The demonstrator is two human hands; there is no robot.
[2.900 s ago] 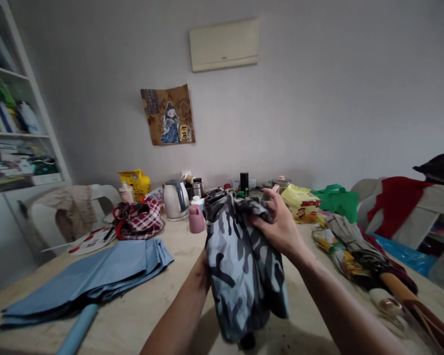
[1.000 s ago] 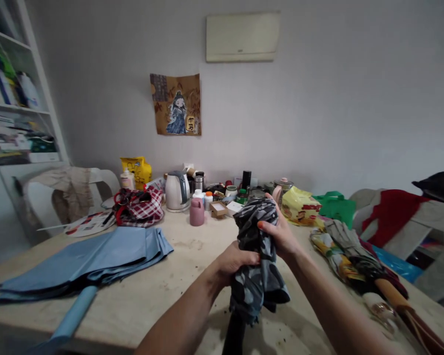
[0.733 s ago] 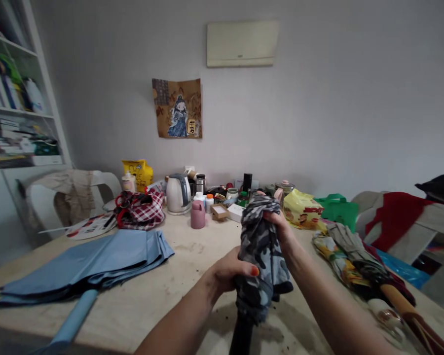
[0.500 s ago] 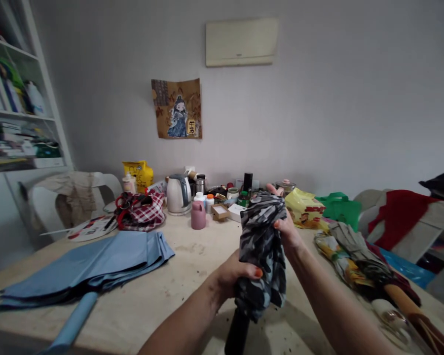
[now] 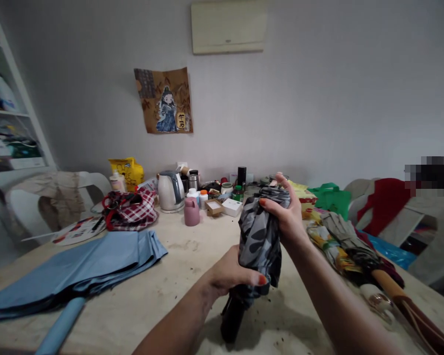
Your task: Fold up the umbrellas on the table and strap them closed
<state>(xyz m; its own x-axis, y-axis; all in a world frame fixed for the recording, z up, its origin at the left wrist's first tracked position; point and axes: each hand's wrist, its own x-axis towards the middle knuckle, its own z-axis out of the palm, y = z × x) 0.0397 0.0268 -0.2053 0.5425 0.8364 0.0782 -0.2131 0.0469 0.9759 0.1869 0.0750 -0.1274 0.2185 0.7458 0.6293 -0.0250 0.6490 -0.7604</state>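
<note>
A grey and black camouflage umbrella (image 5: 259,231), folded short, stands between my hands just above the table (image 5: 185,266), its black handle pointing down. My left hand (image 5: 235,273) is wrapped round the lower part of the cloth, thumb across the front near the handle. Up at the top, my right hand (image 5: 290,212) grips the gathered folds, thumb on the near side; some of its fingers are hidden behind the cloth. To the left lies a loosely folded light blue umbrella (image 5: 77,268) with a blue handle.
Several folded umbrellas (image 5: 350,241) lie along the right side. Toward the wall stand a kettle (image 5: 170,191), a pink jug (image 5: 191,211), small boxes (image 5: 231,207) and a green bag (image 5: 331,197). A red checked bag (image 5: 140,209) sits at the left. Chairs flank the table.
My right hand has shifted to the umbrella's top with its thumb now across the folds. The cloth looks smoother and more compact. The view has turned slightly right.
</note>
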